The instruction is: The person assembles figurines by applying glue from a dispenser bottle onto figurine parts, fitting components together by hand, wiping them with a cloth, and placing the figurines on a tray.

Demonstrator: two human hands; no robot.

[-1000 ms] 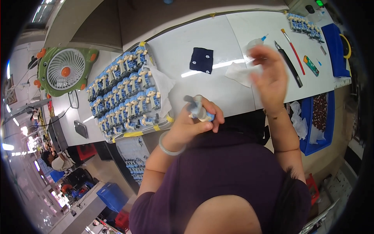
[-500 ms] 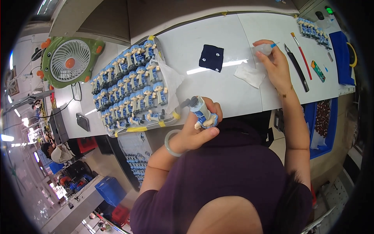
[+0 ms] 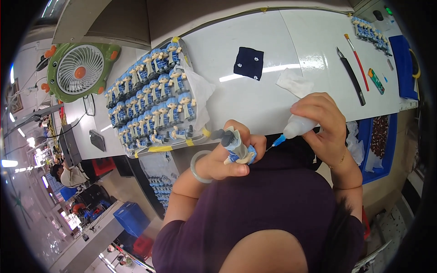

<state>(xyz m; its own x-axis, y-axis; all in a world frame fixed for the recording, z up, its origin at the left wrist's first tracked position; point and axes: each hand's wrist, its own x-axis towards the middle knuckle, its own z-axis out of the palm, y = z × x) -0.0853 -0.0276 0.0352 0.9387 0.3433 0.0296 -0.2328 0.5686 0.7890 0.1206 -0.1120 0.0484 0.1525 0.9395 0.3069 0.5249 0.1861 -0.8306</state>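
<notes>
Figurine (image 3: 235, 146) at centre of frame, feet toward upper left, blue hair toward lower right. Left hand (image 3: 221, 160): fingers and thumb clamped on it. Right hand (image 3: 327, 127), right of centre: fingers closed around bottle (image 3: 300, 126), blue nozzle pointing lower left, tip just beside left fingers; contact cannot be told. Tissue (image 3: 291, 83) above right hand. Navy cloth (image 3: 249, 63) upper centre. Tray (image 3: 160, 149) of similar figurines left of centre; fan (image 3: 75, 75) upper left. Knife (image 3: 351, 78) and brush (image 3: 357, 61) upper right.
</notes>
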